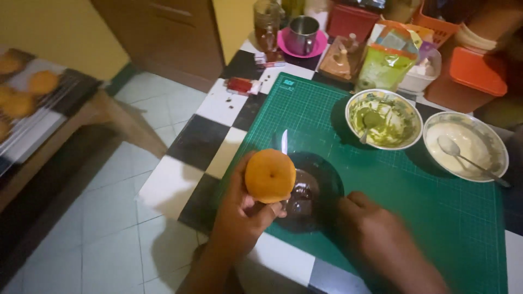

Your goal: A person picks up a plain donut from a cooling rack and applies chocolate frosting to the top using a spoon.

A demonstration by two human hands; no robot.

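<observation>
Above the dark bowl (318,188) I hold a round orange doughnut (270,175) in my left hand (239,218). My fingers are curled around its lower edge and my thumb presses on it from below, so the hand is closed on it. The bowl under it has dark brown glaze inside, and a spoon handle (284,142) rises behind the doughnut. My right hand (370,228) rests beside the bowl on the green cutting mat (436,218), touching the rim; if its fingers are bent or flat I cannot tell, it is blurred. Farther on the mat stand a bowl with green cream (384,118) and a bowl with white cream (466,145), each with a spoon. Behind them are a metal cup (303,34) on a pink saucer and orange boxes (478,71).
</observation>
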